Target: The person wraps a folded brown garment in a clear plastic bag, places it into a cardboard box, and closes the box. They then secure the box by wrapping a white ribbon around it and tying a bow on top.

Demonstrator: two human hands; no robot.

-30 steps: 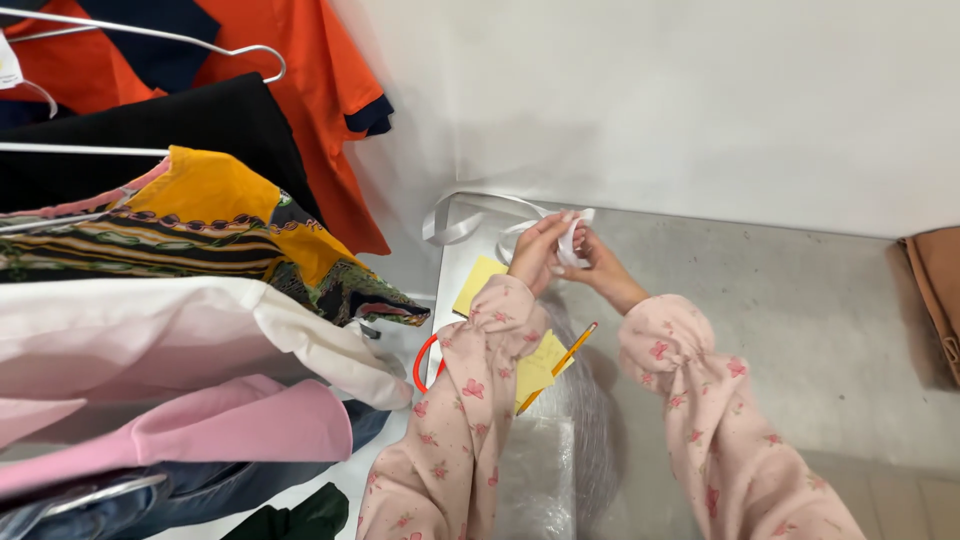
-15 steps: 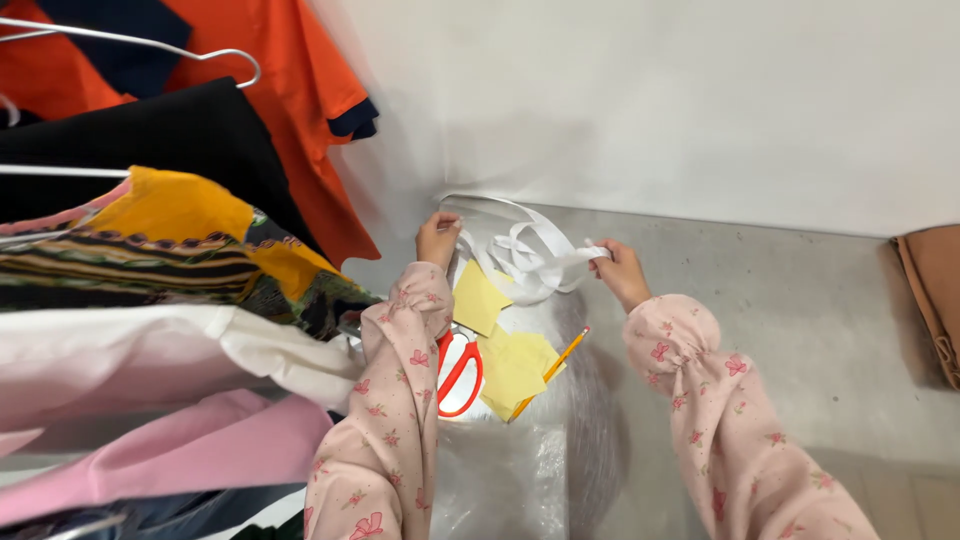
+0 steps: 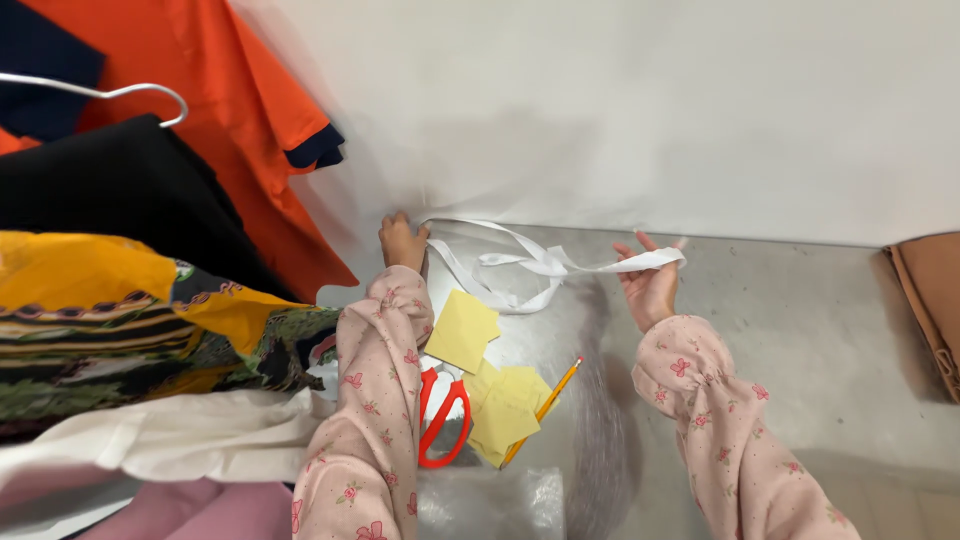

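Both hands have moved apart, stretching the tape (image 3: 520, 262): left hand (image 3: 402, 240) apparently pinches one end, right hand (image 3: 648, 285) fingers pinch the other.

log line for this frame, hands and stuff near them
left hand: holds one end of white strip | right hand: holds other end | between hands: yellow papers, red scissors, pencil | left: hanging clothes

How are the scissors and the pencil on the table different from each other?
The scissors have bright red looped handles, while the pencil is a thin yellow-orange stick. The scissors are partly hidden by the left sleeve; the pencil shows along its whole length. The scissors lie roughly upright in the view; the pencil slants diagonally. Both rest untouched on the metal table, beside the yellow paper pieces.
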